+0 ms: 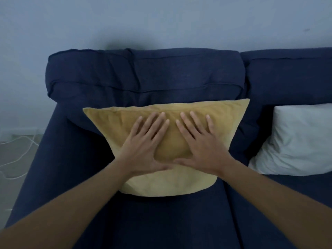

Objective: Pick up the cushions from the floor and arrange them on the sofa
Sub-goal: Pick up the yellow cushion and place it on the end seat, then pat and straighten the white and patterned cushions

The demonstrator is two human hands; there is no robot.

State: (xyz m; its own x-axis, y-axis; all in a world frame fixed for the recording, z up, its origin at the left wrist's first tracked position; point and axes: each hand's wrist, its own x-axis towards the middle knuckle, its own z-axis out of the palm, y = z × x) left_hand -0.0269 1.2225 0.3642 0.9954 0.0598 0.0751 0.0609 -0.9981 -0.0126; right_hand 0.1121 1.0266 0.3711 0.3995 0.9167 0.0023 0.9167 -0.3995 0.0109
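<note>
A mustard-yellow cushion [222,121] leans against the back of the dark blue sofa [161,221], on its left seat. My left hand [145,144] and my right hand [201,142] both lie flat on the cushion's front, fingers spread, thumbs nearly touching at the middle. Neither hand grips it. A white cushion [298,141] rests against the sofa back on the seat to the right, partly cut off by the frame edge.
The sofa's left armrest [41,159] runs along the left side. Beyond it, pale floor with thin white cables [16,159] shows. A plain light blue wall [161,24] stands behind the sofa.
</note>
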